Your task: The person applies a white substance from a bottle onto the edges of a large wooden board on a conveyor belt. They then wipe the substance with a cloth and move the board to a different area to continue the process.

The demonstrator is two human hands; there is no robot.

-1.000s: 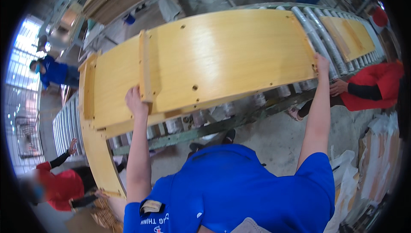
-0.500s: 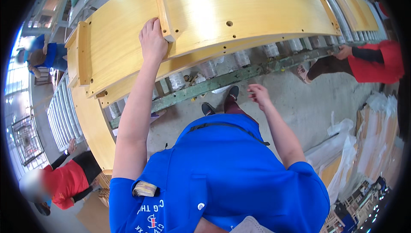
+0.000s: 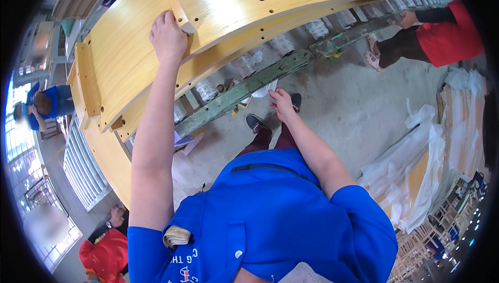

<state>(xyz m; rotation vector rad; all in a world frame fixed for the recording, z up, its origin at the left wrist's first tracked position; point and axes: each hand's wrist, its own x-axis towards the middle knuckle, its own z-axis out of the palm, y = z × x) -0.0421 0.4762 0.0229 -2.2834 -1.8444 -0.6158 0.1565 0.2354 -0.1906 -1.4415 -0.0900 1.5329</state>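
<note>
A long yellow wooden panel (image 3: 223, 2) with drilled holes lies across the conveyor in front of me. Across its face runs a raised wooden strip (image 3: 174, 2). My left hand (image 3: 169, 37) is closed over the near end of that strip, the fingers curled on its left side. A second yellow panel (image 3: 208, 70) shows beneath the first. In front of my waist, apart from the panels, my right hand (image 3: 282, 105) hangs in the air with curled fingers. Whatever it may hold is too small to make out. A white scrap (image 3: 265, 90) shows just beyond its fingertips.
The green conveyor rail (image 3: 244, 93) with plastic-wrapped rollers runs under the panels. A person in red (image 3: 449, 33) stands at the far right, another in red (image 3: 106, 254) at the lower left, and one in blue (image 3: 49, 103) at left. Plastic-wrapped boards (image 3: 416, 163) lean at right.
My right hand has moved left and inward, its fingers drawn closer together. My left hand stays on the strip. The view has shifted, and the person at lower left appears lower.
</note>
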